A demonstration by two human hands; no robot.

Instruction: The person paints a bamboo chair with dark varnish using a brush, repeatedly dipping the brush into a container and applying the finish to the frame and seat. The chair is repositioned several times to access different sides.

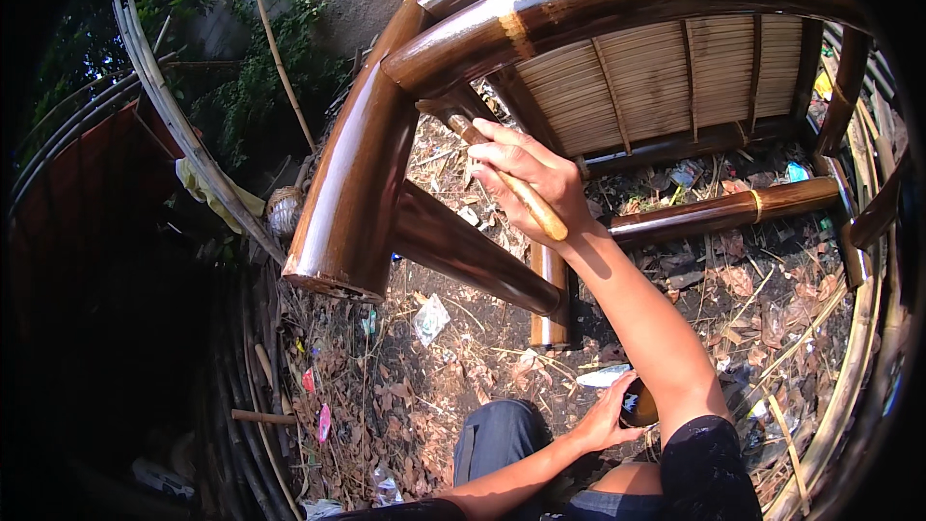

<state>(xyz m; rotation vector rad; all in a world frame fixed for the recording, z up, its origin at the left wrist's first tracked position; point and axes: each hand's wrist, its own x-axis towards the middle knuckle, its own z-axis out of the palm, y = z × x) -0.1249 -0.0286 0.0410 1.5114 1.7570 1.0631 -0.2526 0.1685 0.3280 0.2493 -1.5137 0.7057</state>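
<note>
My right hand point(526, 172) is closed round the wooden handle of a paintbrush point(542, 212). The brush's dark bristles are up against the inner side of a glossy dark-brown bamboo frame point(352, 164), near where a thick leg meets a long curved rail point(617, 5). Low in the view, near my knees, my left hand point(603, 420) grips a dark round container point(639, 405) with a shiny dark inside. My right forearm hides part of it. The frame looks like a piece of furniture tipped over, with a slatted bamboo panel point(637, 92) between its rails.
Dry leaves and litter cover the ground point(444, 376). Bamboo poles point(849, 367) run along the right edge, and more poles point(246, 396) lie at the left. A lower crossbar point(473, 251) joins the thick leg to a short post point(550, 323). Plants and a wall point(338, 0) stand behind.
</note>
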